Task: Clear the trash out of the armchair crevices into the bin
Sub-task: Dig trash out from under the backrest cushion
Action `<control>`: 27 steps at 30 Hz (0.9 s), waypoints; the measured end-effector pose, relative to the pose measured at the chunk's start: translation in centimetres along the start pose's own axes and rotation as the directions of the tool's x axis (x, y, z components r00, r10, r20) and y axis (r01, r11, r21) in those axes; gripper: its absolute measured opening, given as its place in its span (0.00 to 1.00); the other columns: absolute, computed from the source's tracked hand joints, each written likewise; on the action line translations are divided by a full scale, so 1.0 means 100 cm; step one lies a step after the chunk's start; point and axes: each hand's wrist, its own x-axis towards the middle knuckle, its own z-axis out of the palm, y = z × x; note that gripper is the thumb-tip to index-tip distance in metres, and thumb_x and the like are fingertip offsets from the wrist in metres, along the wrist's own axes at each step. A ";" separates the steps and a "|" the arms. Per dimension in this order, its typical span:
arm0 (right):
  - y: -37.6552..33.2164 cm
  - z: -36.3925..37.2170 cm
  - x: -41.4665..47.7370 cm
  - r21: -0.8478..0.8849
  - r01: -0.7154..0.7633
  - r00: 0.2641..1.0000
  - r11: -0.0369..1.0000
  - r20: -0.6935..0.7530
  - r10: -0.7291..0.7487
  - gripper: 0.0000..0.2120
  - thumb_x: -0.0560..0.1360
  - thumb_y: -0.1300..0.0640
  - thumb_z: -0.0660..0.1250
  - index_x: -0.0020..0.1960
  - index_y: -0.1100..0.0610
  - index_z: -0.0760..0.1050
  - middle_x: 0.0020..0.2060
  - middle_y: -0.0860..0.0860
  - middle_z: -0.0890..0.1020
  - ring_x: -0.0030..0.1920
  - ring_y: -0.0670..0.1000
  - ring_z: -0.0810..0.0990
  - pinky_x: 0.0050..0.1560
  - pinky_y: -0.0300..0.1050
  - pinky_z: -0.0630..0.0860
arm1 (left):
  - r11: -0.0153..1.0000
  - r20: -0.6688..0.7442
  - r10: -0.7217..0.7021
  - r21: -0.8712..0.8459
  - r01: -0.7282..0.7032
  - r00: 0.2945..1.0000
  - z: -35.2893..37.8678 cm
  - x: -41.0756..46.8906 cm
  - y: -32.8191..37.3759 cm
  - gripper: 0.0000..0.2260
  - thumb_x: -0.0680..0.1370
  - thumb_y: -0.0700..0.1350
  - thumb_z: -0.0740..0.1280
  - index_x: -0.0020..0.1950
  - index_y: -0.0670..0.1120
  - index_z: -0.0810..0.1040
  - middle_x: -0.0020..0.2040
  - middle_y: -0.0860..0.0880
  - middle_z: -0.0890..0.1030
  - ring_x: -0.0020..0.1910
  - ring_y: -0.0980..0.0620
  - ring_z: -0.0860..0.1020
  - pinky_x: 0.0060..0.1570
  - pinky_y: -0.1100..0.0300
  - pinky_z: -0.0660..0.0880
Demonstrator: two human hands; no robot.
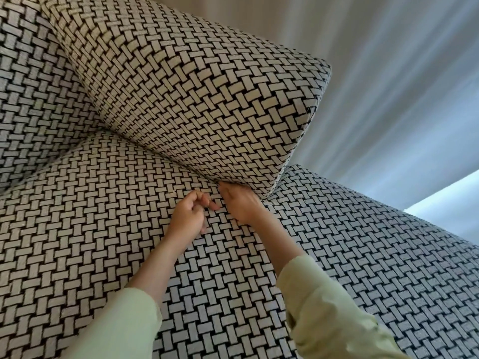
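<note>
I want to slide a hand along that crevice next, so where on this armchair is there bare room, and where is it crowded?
The seat cushion lies bare to the left of the left hand, up to the crevice under the back cushion. The armrest right of the right hand is also bare. It is crowded where both hands meet at the back cushion's lower corner.

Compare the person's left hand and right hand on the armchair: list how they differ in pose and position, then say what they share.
1. The left hand is curled, fingers bent toward the palm; the right hand is flatter, with fingers extended.
2. The right hand's fingertips reach under the edge of the back cushion into the crevice; the left hand sits short of it, over the seat cushion.
Shared: both emerge from pale green sleeves. No trash is visible in either.
</note>
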 end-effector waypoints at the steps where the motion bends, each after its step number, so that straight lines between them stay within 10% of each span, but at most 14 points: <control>1: -0.003 -0.002 0.005 0.058 -0.027 0.998 0.998 0.056 0.024 0.21 0.82 0.49 0.47 0.68 0.55 0.68 0.63 0.57 0.75 0.62 0.56 0.74 0.62 0.49 0.69 | 1.000 0.000 -0.002 -0.002 0.002 1.000 0.001 0.000 0.000 0.15 0.79 0.32 0.48 0.39 0.45 0.66 0.40 0.48 0.79 0.16 0.60 0.62 0.18 0.69 0.64; 11: -0.024 -0.007 0.045 0.096 -0.211 0.953 0.973 0.243 0.183 0.32 0.79 0.39 0.47 0.71 0.60 0.64 0.71 0.57 0.65 0.72 0.56 0.61 0.72 0.49 0.55 | 1.000 -0.006 -0.011 0.003 0.011 1.000 0.001 -0.002 0.001 0.16 0.79 0.31 0.49 0.37 0.46 0.67 0.38 0.48 0.78 0.16 0.61 0.66 0.19 0.68 0.64; 17: -0.019 0.011 0.031 0.291 -0.168 0.986 0.942 0.062 0.157 0.24 0.80 0.44 0.50 0.64 0.58 0.73 0.61 0.55 0.77 0.62 0.55 0.74 0.61 0.45 0.67 | 1.000 0.019 0.005 -0.027 -0.005 1.000 -0.003 -0.007 -0.003 0.16 0.79 0.32 0.50 0.37 0.46 0.67 0.38 0.47 0.77 0.19 0.61 0.64 0.19 0.68 0.64; 23: -0.007 0.008 -0.018 0.071 0.035 0.999 0.997 -0.028 -0.033 0.25 0.80 0.48 0.55 0.74 0.53 0.59 0.56 0.47 0.78 0.56 0.46 0.76 0.55 0.38 0.71 | 0.999 0.053 0.038 0.022 -0.040 0.998 -0.006 -0.017 -0.003 0.16 0.79 0.31 0.50 0.37 0.45 0.68 0.36 0.48 0.75 0.18 0.61 0.63 0.19 0.67 0.61; 27: 0.005 0.023 -0.032 -0.012 0.147 0.923 0.989 -0.358 -0.142 0.19 0.79 0.65 0.57 0.68 0.59 0.69 0.65 0.53 0.75 0.65 0.51 0.73 0.66 0.38 0.67 | 0.998 0.021 0.050 0.048 -0.051 0.999 -0.008 -0.025 -0.003 0.16 0.79 0.32 0.51 0.36 0.46 0.68 0.38 0.48 0.76 0.21 0.60 0.65 0.22 0.68 0.64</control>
